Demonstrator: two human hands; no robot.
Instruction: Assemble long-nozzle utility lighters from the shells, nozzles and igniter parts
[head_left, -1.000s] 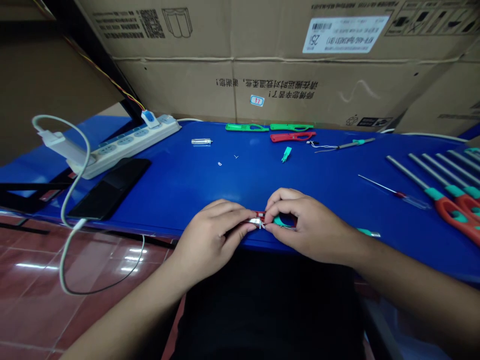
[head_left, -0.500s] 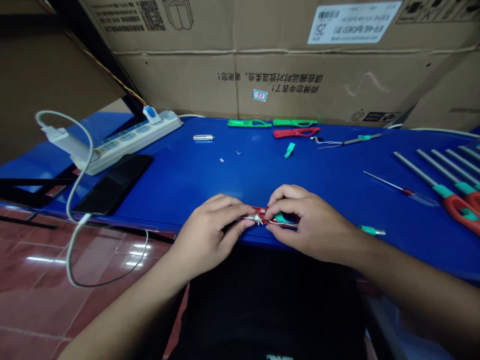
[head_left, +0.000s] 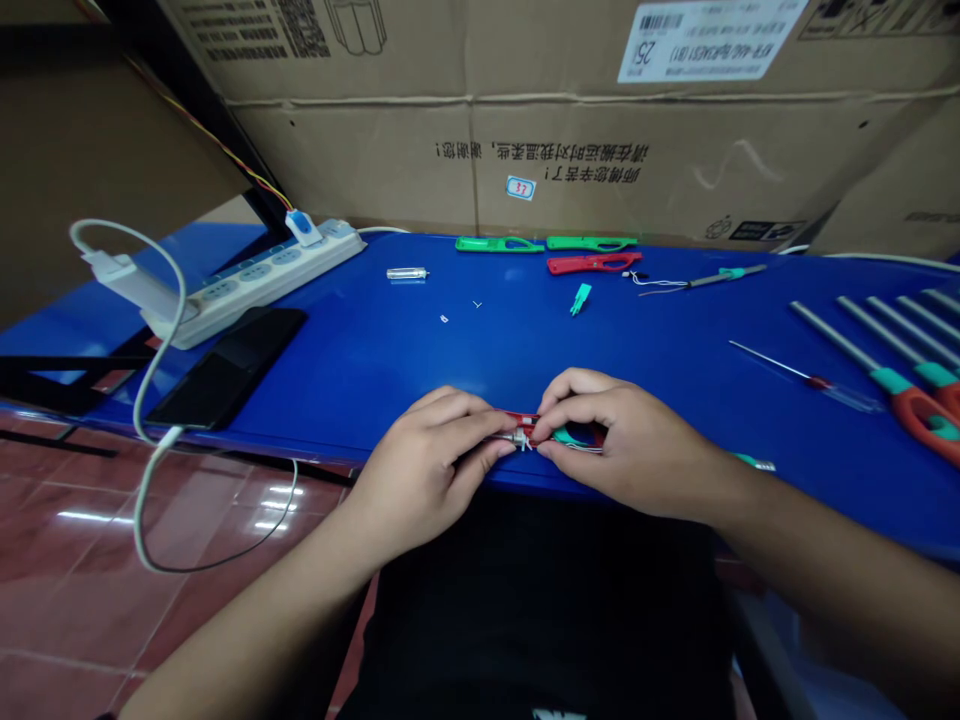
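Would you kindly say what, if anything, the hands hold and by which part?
A red casing: the left hand grips its left part, the right hand near its middle; exact contacts are partly hidden.

Reaching in with a bare left arm from the bottom left and a bare right arm from the lower right, both hands close together near the middle. Pinching with the left hand, back up, fingers curled, thumb on the near side and pointing finger on the far side. Pinching with the right hand too, knuckles bent, fingertips just beside the left ones.
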